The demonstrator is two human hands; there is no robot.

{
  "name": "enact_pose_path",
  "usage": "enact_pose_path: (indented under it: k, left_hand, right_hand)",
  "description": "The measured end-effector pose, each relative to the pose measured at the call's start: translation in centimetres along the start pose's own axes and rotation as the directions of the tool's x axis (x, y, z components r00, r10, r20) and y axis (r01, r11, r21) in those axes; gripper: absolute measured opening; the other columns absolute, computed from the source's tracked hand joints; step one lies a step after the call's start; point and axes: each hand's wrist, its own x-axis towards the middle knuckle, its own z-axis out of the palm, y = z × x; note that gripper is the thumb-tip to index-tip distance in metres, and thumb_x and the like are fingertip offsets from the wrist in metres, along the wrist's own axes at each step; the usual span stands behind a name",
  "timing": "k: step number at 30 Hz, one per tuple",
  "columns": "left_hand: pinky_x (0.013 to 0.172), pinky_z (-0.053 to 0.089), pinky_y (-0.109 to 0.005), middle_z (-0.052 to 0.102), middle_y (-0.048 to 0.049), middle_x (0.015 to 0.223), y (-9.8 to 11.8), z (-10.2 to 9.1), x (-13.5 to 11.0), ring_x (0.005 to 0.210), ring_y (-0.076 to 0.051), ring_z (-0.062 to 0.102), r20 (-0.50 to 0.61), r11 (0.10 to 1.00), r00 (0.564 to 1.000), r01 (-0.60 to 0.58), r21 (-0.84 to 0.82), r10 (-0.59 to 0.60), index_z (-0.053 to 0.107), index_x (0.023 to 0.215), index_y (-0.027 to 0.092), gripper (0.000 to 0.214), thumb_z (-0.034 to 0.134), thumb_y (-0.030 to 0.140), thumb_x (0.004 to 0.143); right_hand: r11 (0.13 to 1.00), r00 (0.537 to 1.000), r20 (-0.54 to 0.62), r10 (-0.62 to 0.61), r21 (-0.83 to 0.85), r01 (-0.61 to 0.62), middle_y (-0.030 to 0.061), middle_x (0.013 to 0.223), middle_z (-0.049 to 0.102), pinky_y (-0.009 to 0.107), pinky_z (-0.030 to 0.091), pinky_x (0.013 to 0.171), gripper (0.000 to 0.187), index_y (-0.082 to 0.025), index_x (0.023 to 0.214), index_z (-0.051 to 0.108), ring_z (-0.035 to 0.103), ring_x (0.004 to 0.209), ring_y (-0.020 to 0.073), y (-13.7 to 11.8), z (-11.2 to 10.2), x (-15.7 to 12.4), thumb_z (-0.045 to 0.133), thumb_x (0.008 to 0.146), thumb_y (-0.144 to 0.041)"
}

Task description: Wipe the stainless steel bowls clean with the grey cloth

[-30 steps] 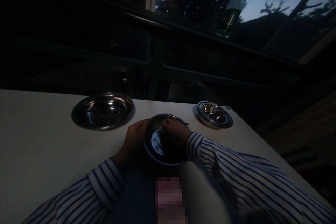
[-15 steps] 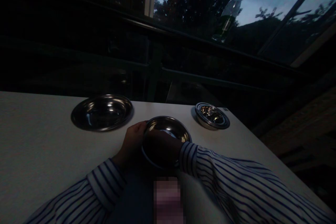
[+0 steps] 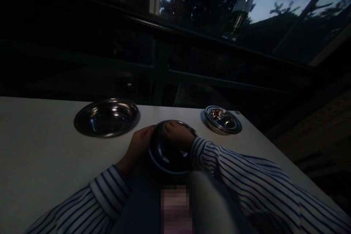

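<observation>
A shiny metal bowl (image 3: 172, 159) is tilted toward me at the table's near edge. My left hand (image 3: 139, 144) grips its left rim, thumb along the edge and the other fingers hidden behind. Inside the bowl, my right hand (image 3: 179, 135) reaches to the far inner wall with its fingers curled and bunched together. Whether anything is pinched in those fingers is too dark to make out.
A wide metal basin (image 3: 108, 119) rests on the white table (image 3: 41, 146) at the back left. Several nested metal bowls (image 3: 222, 120) stand near the back right corner. A bottle (image 3: 241, 11) is by the window behind.
My right hand has moved up inside the bowl, from its lower middle to the far wall near the rim. My left hand keeps its grip on the rim.
</observation>
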Motion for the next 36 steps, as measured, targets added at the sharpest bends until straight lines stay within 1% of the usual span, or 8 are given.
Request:
enact_pose_path:
  k: [4, 6, 12, 20, 25, 29, 33, 36]
  left_hand:
    - [0.067, 0.049, -0.031, 0.072, -0.0068, 0.082, 0.0, -0.3, 0.0, 0.081, -0.023, 0.064, 0.035, 1.000, 0.999, -0.009, -0.025, 0.010, 0.068, 0.095, 0.012, 0.038, 0.055, 0.039, 0.072]
    - [0.067, 0.049, -0.031, 0.072, -0.0074, 0.084, 0.2, -0.2, -0.1, 0.080, -0.023, 0.064, 0.032, 1.000, 0.999, 0.003, -0.022, -0.002, 0.067, 0.096, 0.011, 0.039, 0.055, 0.040, 0.072]
    - [0.067, 0.049, -0.031, 0.073, -0.0074, 0.084, 0.7, 0.2, -0.4, 0.076, -0.022, 0.064, 0.014, 0.999, 1.000, 0.000, 0.035, -0.001, 0.069, 0.092, 0.011, 0.039, 0.053, 0.041, 0.073]
    - [0.067, 0.049, -0.030, 0.073, -0.0064, 0.082, 0.3, -0.5, 0.0, 0.077, -0.022, 0.064, 0.022, 0.998, 0.999, -0.030, 0.058, 0.029, 0.070, 0.088, 0.013, 0.036, 0.055, 0.041, 0.071]
    - [0.066, 0.050, -0.031, 0.073, -0.0076, 0.083, 0.6, -0.1, -0.3, 0.076, -0.023, 0.065, -0.010, 0.999, 1.000, -0.008, 0.033, 0.009, 0.069, 0.089, 0.012, 0.038, 0.056, 0.042, 0.070]
    - [0.064, 0.049, -0.029, 0.073, -0.0061, 0.084, 1.0, 0.2, -0.5, 0.074, -0.021, 0.065, -0.040, 0.999, 0.999, -0.007, 0.036, 0.009, 0.070, 0.088, 0.013, 0.036, 0.053, 0.040, 0.072]
    - [0.061, 0.048, -0.028, 0.073, -0.0054, 0.079, 1.1, 0.3, -0.7, 0.070, -0.021, 0.064, -0.068, 0.996, 0.998, -0.003, 0.090, 0.009, 0.070, 0.085, 0.013, 0.035, 0.052, 0.039, 0.072]
    - [0.059, 0.048, -0.028, 0.072, -0.0043, 0.072, 1.0, 0.3, -0.8, 0.065, -0.019, 0.063, -0.048, 0.996, 0.999, -0.017, 0.084, 0.021, 0.070, 0.081, 0.013, 0.033, 0.051, 0.039, 0.072]
  right_hand:
    - [0.976, 0.977, -0.005, -0.213, -0.040, 0.213, 0.0108, 0.109, 0.052, 0.031, 0.047, 0.078, 0.026, -0.014, 0.110, 0.052, 0.045, 0.100, 0.0195, -0.7, -0.2, 1.1, 0.033, 0.092, -0.019]
    - [0.975, 0.977, 0.001, -0.213, -0.064, 0.213, 0.0114, 0.108, 0.052, 0.032, 0.048, 0.075, 0.026, -0.013, 0.107, 0.053, 0.046, 0.098, 0.0200, -0.2, -0.4, 1.0, 0.033, 0.092, -0.018]
    - [0.991, 0.999, 0.043, -0.013, -0.135, 0.019, 0.0173, 0.096, 0.056, 0.033, 0.049, 0.057, 0.023, -0.007, 0.093, 0.060, 0.052, 0.086, 0.0251, 1.7, -0.7, -0.8, 0.038, 0.088, -0.011]
    - [0.965, 0.971, 0.080, -0.225, -0.121, 0.234, 0.0115, 0.110, 0.053, 0.034, 0.046, 0.080, 0.027, -0.014, 0.107, 0.055, 0.045, 0.101, 0.0207, 1.0, -1.3, 1.4, 0.033, 0.092, -0.018]
    - [0.992, 0.985, 0.163, -0.048, -0.110, 0.066, 0.0176, 0.108, 0.055, 0.039, 0.049, 0.069, 0.028, -0.009, 0.100, 0.060, 0.051, 0.098, 0.0274, 2.6, -2.1, -0.3, 0.034, 0.089, -0.012]
    - [0.998, 0.950, 0.308, 0.056, -0.054, -0.041, 0.0194, 0.107, 0.058, 0.039, 0.050, 0.064, 0.023, -0.010, 0.092, 0.065, 0.056, 0.095, 0.0300, 2.6, -2.8, -2.4, 0.044, 0.084, -0.009]
    - [0.988, 0.891, 0.450, 0.057, 0.102, -0.114, 0.0141, 0.087, 0.067, 0.032, 0.050, 0.062, 0.014, -0.012, 0.083, 0.069, 0.064, 0.078, 0.0235, 1.3, -3.3, -3.6, 0.058, 0.076, -0.013]
    - [0.948, 0.885, 0.466, -0.006, 0.285, -0.143, 0.0062, 0.070, 0.068, 0.024, 0.048, 0.061, 0.008, -0.015, 0.074, 0.070, 0.064, 0.068, 0.0176, 0.2, -3.2, -4.1, 0.066, 0.067, -0.015]
